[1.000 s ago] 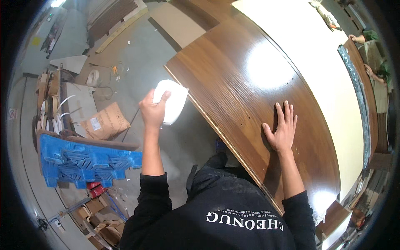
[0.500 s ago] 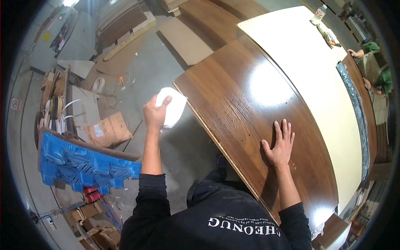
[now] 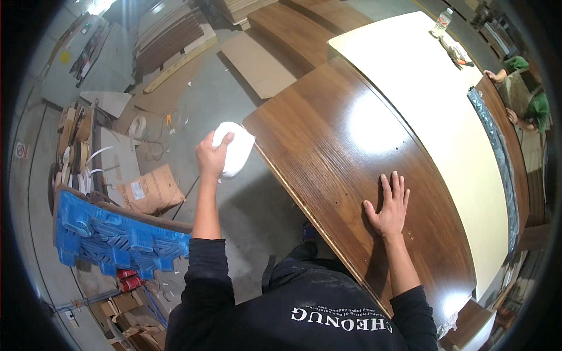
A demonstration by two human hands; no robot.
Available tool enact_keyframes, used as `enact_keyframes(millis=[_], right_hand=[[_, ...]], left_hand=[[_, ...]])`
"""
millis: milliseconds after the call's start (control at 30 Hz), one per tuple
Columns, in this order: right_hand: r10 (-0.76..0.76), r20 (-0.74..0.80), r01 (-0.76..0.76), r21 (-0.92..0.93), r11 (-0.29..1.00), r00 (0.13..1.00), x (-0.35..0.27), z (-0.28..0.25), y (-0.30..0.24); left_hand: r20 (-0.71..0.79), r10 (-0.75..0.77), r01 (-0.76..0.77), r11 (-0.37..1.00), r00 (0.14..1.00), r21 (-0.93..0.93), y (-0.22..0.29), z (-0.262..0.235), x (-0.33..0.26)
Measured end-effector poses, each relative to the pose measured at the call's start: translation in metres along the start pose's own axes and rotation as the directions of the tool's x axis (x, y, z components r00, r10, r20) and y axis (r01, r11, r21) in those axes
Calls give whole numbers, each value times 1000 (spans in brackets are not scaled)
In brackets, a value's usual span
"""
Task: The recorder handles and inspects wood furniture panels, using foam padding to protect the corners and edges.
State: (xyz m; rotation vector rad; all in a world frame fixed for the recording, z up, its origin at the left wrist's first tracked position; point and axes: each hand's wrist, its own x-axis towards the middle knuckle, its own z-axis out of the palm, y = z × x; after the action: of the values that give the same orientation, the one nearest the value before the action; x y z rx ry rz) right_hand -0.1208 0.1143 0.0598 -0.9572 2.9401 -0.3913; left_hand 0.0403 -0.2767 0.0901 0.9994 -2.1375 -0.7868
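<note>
A brown wood-grain panel [image 3: 310,134] with glossy reflections lies before me, a few small dark holes in its face. My left hand [image 3: 212,155] is closed around a folded white cloth [image 3: 239,155], thumb on top. The cloth is by the panel's far left corner, its right side at the panel's edge; whether it touches the edge I cannot tell. On the panel's right half rests my right hand [image 3: 389,210], palm down with fingers spread, holding nothing.
Beyond the panel is a cream board [image 3: 445,128] bearing a plastic bottle [image 3: 442,22] and small tools. At far right, a person's hands [image 3: 512,116] are at another brown panel. A blue plastic pallet [image 3: 117,231] and a brown paper sack [image 3: 153,190] stand to my left.
My left hand and the cloth have shifted slightly left, toward the panel's far left corner. My right hand stays flat on the panel. The whole view has shifted a little.
</note>
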Motion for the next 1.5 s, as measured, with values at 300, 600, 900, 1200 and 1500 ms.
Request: enact_keyframes(millis=[300, 600, 900, 1200, 1500], right_hand=[[8, 6, -8, 10, 1000, 1000, 1, -3, 0], [12, 10, -13, 10, 1000, 1000, 1, -2, 0], [22, 29, -22, 5, 1000, 999, 2, -4, -2], [11, 14, -11, 6, 1000, 1000, 0, -3, -1], [22, 10, -22, 15, 1000, 1000, -3, -3, -1]], left_hand=[[27, -15, 13, 996, 1000, 85, -5, -2, 10], [-49, -73, 72, 997, 996, -16, -12, -1, 18], [-40, -125, 126, 991, 991, 38, -10, -4, 30], [-59, -121, 124, 992, 991, 36, -18, -5, 36], [-37, -94, 97, 992, 995, 76, -19, -7, 43]])
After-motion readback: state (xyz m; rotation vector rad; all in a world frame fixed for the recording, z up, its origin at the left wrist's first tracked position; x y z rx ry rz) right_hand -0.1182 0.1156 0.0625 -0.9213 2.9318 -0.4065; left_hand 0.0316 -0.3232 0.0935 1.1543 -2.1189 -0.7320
